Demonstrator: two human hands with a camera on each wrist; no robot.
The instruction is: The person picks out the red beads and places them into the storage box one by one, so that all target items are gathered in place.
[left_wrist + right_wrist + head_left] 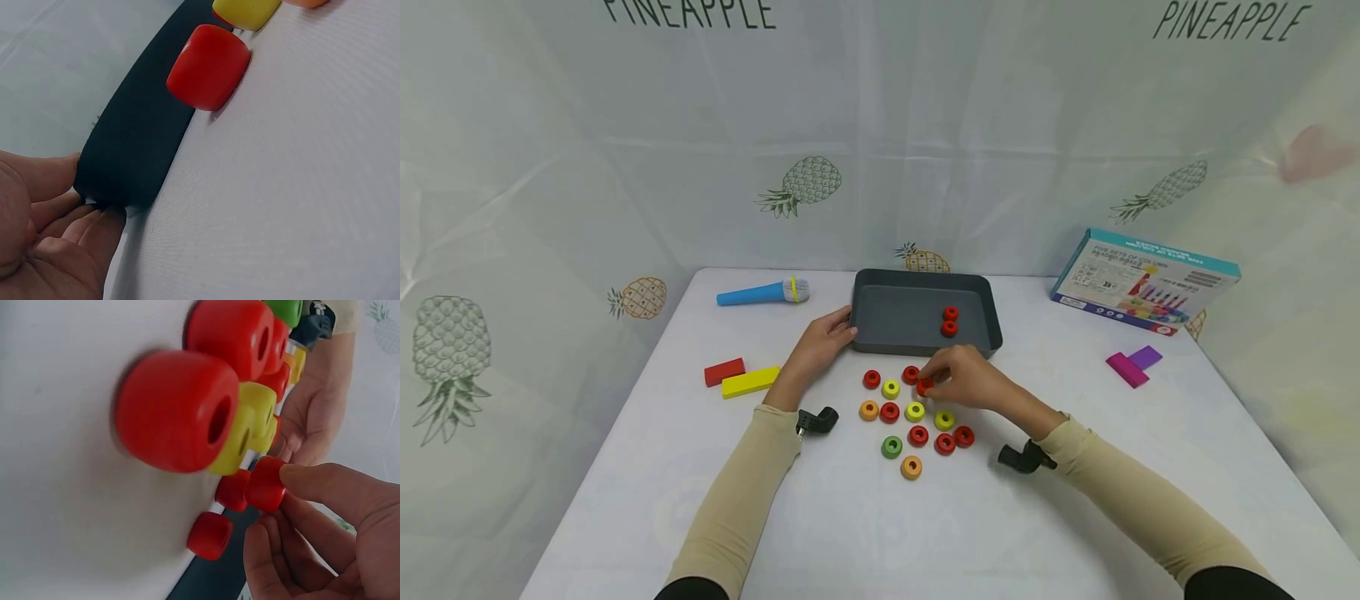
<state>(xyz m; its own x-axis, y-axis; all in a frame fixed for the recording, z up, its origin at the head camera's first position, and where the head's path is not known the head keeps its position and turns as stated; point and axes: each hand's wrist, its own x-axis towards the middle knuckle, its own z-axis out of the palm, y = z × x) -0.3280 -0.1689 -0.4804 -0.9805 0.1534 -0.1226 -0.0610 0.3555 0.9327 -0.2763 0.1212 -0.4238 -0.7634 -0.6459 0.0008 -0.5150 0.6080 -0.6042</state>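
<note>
My right hand (966, 379) pinches a red bead (265, 484) between thumb and fingers, close over the white table. Around it lie several thick ring-shaped beads: red ones, yellow ones (914, 412), orange ones (912, 467) and a green bead (891, 447). Behind the beads stands a dark grey tray (887, 346), holding two red beads (950, 322) toward its right side. At the tray's near left corner, my left hand (820, 346) grips the wall, thumb and fingers around the corner in the left wrist view.
A blue toy microphone (760, 293) lies at the back left. Red and yellow blocks (750, 382) rest left of my left hand; magenta and purple blocks (1127, 370) are at the right. A printed toy box (1142, 283) leans at the back right, against the pineapple-patterned curtain.
</note>
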